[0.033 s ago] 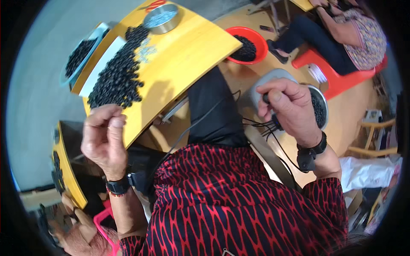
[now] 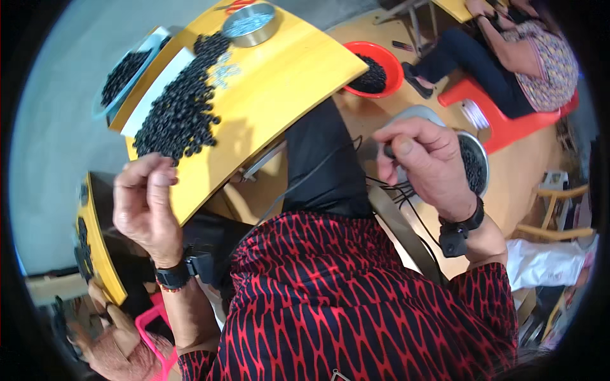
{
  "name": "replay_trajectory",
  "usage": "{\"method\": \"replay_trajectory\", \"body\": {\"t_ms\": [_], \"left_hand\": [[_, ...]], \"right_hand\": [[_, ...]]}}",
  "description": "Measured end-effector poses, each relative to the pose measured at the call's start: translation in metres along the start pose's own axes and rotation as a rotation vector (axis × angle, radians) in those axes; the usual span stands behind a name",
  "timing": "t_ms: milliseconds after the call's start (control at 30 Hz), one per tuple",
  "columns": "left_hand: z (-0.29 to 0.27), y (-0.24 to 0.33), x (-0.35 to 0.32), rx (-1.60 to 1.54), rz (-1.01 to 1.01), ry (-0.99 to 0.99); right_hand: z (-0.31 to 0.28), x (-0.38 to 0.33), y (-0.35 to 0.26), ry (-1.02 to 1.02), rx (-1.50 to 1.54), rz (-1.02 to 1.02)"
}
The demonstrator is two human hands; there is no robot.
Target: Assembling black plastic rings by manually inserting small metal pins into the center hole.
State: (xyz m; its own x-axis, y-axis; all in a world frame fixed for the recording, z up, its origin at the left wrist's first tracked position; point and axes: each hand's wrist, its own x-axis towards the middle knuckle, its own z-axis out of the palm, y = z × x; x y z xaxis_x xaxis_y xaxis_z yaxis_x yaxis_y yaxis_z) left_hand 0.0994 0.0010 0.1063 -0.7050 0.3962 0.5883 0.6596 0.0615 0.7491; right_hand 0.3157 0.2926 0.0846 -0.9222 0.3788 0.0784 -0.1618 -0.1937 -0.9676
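My left hand [image 2: 149, 206] is closed in a pinch, thumb against index finger, at the near edge of a heap of small black round pieces [image 2: 178, 114]. Whatever sits between those fingertips is too small to make out. On the right, my right hand [image 2: 429, 162] is raised over the floor side, with a small black piece [image 2: 389, 151] between thumb and curled fingers. The heap is spread on a yellow table [image 2: 286, 70]. Beside it lies a scatter of small clear or silvery pieces [image 2: 224, 71]. A metal bowl [image 2: 259, 37] of similar pale pieces stands further back.
Red-handled scissors [image 2: 240, 5] lie behind the bowl. A light-blue basin [image 2: 100, 109] stands beyond the table's left edge. Right of the table are a red basin [image 2: 395, 71] and a metal pot [image 2: 486, 166] with black pieces. Cables [image 2: 397, 190] hang near my lap. Another person [image 2: 543, 60] sits at right.
The view has shifted slightly, with the table a little further right in it. Both hands appear slightly further left and keep their closed poses.
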Motion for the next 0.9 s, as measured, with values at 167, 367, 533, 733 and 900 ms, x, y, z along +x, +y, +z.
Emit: {"method": "replay_trajectory", "body": {"t_ms": [167,367,533,733,900], "left_hand": [[-0.050,-0.015,-0.029,-0.211,-0.087,0.364],[-0.024,0.007,-0.043,-0.196,-0.081,0.274],[-0.023,0.008,-0.037,-0.197,0.120,0.181],[-0.032,0.005,-0.054,-0.221,0.005,0.263],[-0.032,-0.019,-0.070,-0.371,-0.265,0.105]], "right_hand": [[0.070,0.041,-0.006,-0.181,0.044,0.010],[0.154,0.089,-0.009,-0.341,-0.152,-0.079],[0.203,0.100,-0.022,-0.562,-0.107,-0.087],[0.232,0.088,-0.009,-0.590,-0.135,-0.072],[0.221,0.081,0.044,-0.525,-0.144,0.067]]}}
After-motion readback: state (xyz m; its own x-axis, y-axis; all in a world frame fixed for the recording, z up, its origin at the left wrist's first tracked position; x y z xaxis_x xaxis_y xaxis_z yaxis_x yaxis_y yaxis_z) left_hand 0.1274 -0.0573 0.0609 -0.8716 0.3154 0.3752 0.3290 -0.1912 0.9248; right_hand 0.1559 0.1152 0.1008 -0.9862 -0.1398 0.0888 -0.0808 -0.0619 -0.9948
